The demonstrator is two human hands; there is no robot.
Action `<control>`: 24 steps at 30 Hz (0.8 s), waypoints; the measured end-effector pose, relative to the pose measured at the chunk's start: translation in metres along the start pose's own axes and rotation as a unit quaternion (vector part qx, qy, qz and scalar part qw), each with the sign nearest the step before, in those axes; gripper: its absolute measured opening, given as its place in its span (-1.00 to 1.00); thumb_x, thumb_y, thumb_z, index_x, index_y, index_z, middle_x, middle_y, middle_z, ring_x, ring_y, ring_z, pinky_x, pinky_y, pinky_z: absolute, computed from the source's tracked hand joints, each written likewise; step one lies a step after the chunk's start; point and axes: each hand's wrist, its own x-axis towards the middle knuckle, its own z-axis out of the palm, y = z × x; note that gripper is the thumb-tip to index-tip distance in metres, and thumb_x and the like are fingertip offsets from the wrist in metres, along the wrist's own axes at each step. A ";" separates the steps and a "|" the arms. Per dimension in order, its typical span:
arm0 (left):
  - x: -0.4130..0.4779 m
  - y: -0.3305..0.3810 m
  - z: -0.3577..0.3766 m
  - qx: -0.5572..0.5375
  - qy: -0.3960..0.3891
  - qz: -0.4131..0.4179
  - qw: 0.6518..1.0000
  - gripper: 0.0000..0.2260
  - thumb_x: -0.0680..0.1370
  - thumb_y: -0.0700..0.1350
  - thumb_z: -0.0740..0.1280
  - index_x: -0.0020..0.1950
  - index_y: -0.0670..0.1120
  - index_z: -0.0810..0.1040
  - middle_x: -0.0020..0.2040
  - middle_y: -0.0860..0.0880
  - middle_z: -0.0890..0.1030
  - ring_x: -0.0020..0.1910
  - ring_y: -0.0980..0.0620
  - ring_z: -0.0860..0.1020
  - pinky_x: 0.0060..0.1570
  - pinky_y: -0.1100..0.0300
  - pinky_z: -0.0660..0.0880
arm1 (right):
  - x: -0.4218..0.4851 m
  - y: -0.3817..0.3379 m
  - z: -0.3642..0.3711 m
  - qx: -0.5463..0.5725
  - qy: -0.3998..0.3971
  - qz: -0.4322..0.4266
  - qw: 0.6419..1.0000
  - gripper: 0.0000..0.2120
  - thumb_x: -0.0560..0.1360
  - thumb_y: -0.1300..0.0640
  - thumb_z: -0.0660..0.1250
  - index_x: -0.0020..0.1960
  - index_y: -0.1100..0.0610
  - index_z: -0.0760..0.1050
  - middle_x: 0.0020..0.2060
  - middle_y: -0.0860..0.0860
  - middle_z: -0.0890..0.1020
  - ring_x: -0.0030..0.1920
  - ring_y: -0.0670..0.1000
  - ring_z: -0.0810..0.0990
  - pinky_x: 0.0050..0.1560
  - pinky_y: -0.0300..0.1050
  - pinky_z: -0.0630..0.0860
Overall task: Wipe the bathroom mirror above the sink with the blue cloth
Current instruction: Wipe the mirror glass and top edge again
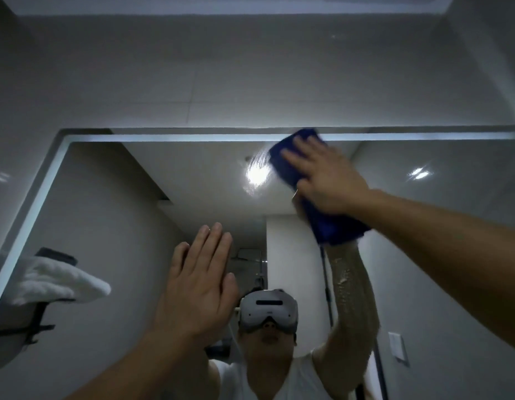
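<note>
The mirror point(111, 215) fills the lower half of the view, its lit top edge running across the middle. My right hand point(328, 180) lies flat with spread fingers on the blue cloth point(285, 163), pressing it to the glass just under the top edge, right of centre. The cloth's lower part hangs below my wrist. My left hand point(198, 284) rests flat on the glass at centre, fingers straight and together, holding nothing. Streaks show on the glass left of the cloth.
A white folded towel on a dark rack point(51, 278) is reflected at the left of the mirror. Grey wall tiles point(192, 82) rise above the mirror. A person wearing a headset is reflected at the bottom centre.
</note>
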 end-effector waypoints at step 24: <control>-0.001 0.002 -0.003 0.015 0.003 0.005 1.000 -0.44 0.61 0.06 0.02 0.58 -0.11 0.22 0.60 -0.07 0.18 0.59 0.05 0.04 0.48 0.04 0.02 | 0.062 -0.031 -0.010 0.066 -0.008 0.045 0.997 -0.39 0.63 -0.02 0.04 0.61 -0.08 -0.10 0.61 0.02 -0.12 0.59 0.08 -0.19 0.54 0.15 -0.13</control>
